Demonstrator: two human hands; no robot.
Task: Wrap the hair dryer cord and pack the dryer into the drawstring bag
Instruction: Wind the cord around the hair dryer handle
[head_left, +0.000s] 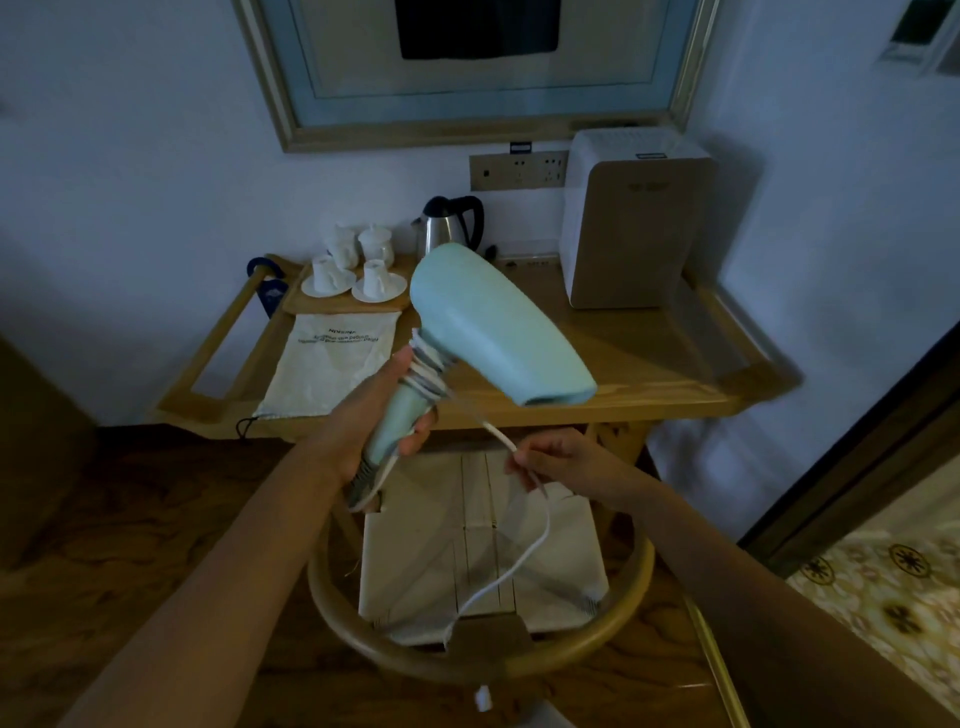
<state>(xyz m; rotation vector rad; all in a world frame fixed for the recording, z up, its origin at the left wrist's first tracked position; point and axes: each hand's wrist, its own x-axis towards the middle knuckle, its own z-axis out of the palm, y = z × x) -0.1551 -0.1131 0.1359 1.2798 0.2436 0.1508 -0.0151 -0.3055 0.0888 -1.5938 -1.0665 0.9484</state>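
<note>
Plastic hair dryer (498, 325) gripped at handle by left hand (384, 415); limp cord (524, 540) pinched by right hand (550, 460).
Rigid, light body judged best held at handle.

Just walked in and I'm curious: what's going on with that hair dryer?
A person is winding the white cord around the handle of a pale blue plastic hair dryer. The left hand grips the handle, where several loops already sit; the right hand pinches the loose cord, and the rest hangs down over a wooden chair. The white cloth drawstring bag lies flat on the wooden table, not yet used.
</note>
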